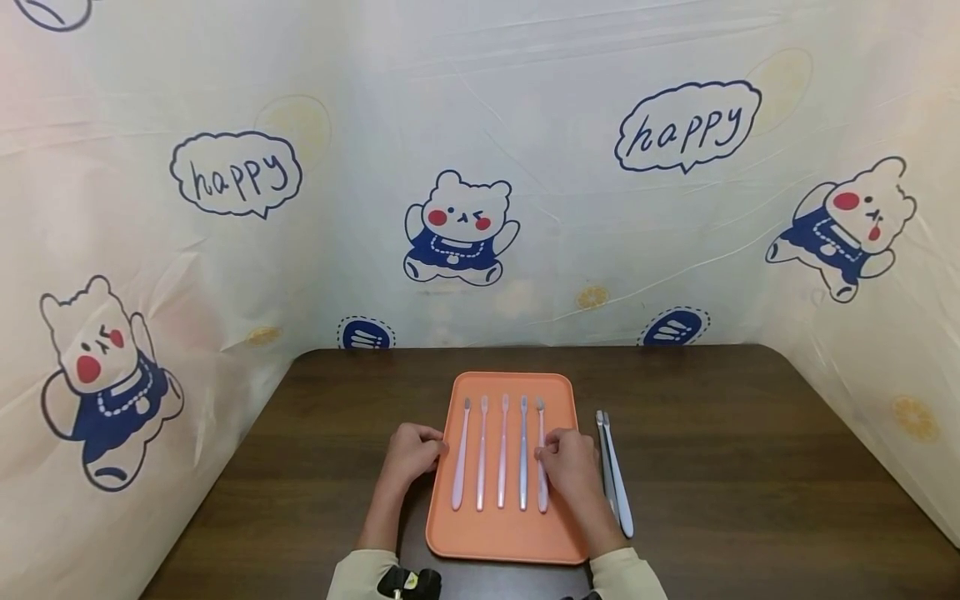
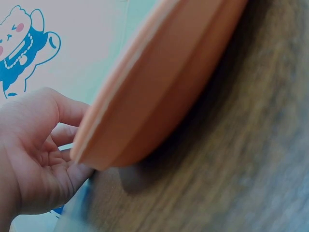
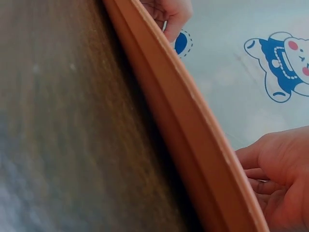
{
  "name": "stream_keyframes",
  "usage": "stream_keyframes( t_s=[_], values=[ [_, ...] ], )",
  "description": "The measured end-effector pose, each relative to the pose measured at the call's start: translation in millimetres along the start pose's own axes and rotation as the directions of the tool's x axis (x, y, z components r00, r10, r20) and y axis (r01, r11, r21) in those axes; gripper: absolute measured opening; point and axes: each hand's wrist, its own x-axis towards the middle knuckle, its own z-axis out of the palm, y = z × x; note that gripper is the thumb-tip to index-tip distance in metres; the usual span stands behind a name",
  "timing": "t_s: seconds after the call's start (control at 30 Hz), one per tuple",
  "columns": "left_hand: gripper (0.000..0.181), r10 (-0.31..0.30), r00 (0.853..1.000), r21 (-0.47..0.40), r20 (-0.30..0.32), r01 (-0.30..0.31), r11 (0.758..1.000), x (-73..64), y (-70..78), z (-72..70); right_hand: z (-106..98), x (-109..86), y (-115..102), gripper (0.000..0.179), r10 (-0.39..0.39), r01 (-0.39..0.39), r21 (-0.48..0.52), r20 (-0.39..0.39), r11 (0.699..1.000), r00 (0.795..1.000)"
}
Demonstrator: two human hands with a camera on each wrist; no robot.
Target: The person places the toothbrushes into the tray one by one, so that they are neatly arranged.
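Note:
An orange tray (image 1: 487, 537) lies on the table with several slim toothbrushes side by side on it, heads pointing away. Among them are a blue toothbrush (image 1: 523, 467) and a pink toothbrush (image 1: 502, 458). My left hand (image 1: 411, 454) holds the tray's left edge; in the left wrist view its fingers (image 2: 72, 110) meet the rim. Over the tray's right side, my right hand (image 1: 572, 467) pinches the rightmost toothbrush (image 1: 542, 492) at its handle. The tray wall (image 3: 178, 125) hides those fingertips in the right wrist view.
Right of the tray, two more toothbrushes lie close together on the table: a pale blue toothbrush (image 1: 619, 487) and a darker toothbrush (image 1: 606, 467) beside it. A printed curtain (image 1: 555, 275) surrounds the dark wooden table (image 1: 705, 450) at the back and sides.

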Motion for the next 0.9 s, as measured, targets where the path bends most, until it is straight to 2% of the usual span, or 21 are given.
stream_keyframes(
  t_s=[0.3, 0.53, 0.73, 0.9],
  values=[
    [0.020, -0.003, 1.000, 0.000, -0.007, 0.003, 1.000, 0.2, 0.8, -0.1, -1, 0.3, 2, 0.011, -0.022, 0.022, -0.007, -0.012, 1.000, 1.000],
    [0.021, -0.006, 1.000, -0.003, -0.005, 0.006, 1.000, 0.1, 0.3, -0.2, -4, 0.5, 3, 0.012, -0.031, 0.031, 0.000, 0.020, 1.000, 0.999],
    [0.021, -0.007, 1.000, 0.006, -0.007, 0.007, 1.000, -1.2, 0.2, 0.5, -9, 1.9, 4, 0.012, -0.104, 0.104, -0.010, -0.027, 0.995, 0.994],
    [0.021, 0.002, 1.000, 0.002, -0.014, -0.001, 1.000, 0.1, 0.6, 0.6, -16, 0.2, 1, 0.016, -0.091, 0.092, 0.021, -0.021, 0.996, 0.996]
  ],
)
